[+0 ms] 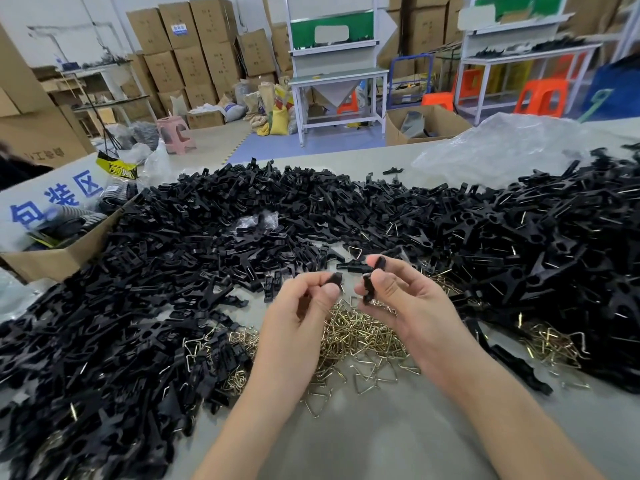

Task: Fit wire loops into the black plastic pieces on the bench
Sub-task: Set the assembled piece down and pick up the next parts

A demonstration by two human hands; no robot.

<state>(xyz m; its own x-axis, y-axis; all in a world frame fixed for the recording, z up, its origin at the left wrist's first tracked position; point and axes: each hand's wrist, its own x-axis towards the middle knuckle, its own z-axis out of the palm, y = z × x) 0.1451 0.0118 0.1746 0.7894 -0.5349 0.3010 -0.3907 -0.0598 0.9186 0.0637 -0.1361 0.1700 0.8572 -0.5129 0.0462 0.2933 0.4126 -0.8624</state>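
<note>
Above the loops point(360, 336) on the bench point(363, 441), 2 hands each pinch 1 black part. The left hand point(301, 310) grasps the left part point(334, 279) between thumb and forefinger, and the right hand point(412, 299) clasps the right part point(373, 277) likewise. Whether a loop is already held, I cannot tell. The parts look light, stiff and smooth, best held by their flat sides. The thin, springy loops will likely tangle, so lift 1 by its closed corner.

Premises were a factory assembly and packing floor. Stacked cardboard cartons point(194, 46) lined the far left wall. Steel-framed workstations point(337, 77) and orange plastic stools point(542, 97) stood far right. Bulk heaps of black plastic pieces point(207, 244) covered the near surface point(381, 438).
</note>
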